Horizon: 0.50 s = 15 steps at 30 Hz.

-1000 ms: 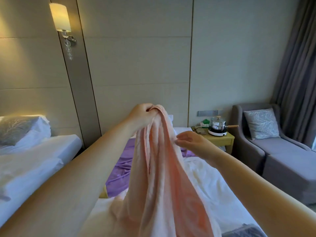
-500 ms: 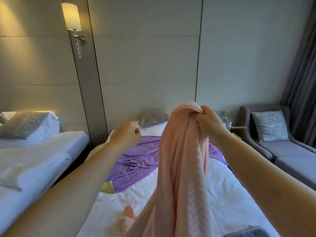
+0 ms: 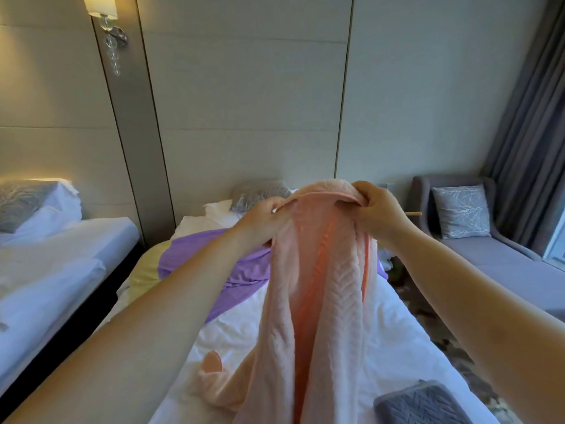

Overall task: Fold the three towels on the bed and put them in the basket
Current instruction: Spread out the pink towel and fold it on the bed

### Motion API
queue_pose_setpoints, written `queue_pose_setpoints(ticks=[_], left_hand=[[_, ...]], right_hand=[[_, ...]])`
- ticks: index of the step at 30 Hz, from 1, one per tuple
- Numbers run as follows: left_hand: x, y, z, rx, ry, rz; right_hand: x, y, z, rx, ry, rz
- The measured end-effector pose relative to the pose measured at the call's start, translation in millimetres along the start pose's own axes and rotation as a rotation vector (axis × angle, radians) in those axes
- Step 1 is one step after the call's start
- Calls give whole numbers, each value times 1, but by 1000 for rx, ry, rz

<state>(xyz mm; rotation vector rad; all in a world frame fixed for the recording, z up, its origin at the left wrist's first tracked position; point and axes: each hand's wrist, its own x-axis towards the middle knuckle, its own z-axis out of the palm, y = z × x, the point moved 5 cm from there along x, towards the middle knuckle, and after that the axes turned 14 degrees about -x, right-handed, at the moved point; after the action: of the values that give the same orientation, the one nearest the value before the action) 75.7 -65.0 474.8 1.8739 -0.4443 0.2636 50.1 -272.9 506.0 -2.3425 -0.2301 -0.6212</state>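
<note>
Pale pink herringbone-weave terry towel (image 3: 324,301) is held up over the white-sheeted bed (image 3: 397,332), its top edge bunched. Left grip (image 3: 266,220) pinches that edge on one side; right grip (image 3: 379,209) curls round it on the other. Towel hangs in long vertical folds (creases glow deeper orange-pink), lower end trailing on the sheet. Crumpled purple cloth (image 3: 195,261) lies beyond; folded grey textured cloth (image 3: 422,402) at the near corner.

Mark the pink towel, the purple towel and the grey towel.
pink towel (image 3: 324,286), head view, hanging middle.
purple towel (image 3: 244,280), head view, crumpled folds.
grey towel (image 3: 422,405), head view, top face.
</note>
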Motion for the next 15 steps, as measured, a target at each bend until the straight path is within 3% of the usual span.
queue_pose_setpoints(ticks=[4, 6, 11, 15], left_hand=[[11, 44, 25, 50, -209, 83], [14, 51, 28, 68, -172, 76], [18, 64, 22, -181, -82, -25], [21, 68, 19, -322, 58, -72]], right_hand=[[-5, 3, 8, -13, -58, -3], [-6, 4, 7, -25, -74, -18], [-9, 12, 1, -83, -111, -100], [-17, 13, 8, -181, 47, -146]])
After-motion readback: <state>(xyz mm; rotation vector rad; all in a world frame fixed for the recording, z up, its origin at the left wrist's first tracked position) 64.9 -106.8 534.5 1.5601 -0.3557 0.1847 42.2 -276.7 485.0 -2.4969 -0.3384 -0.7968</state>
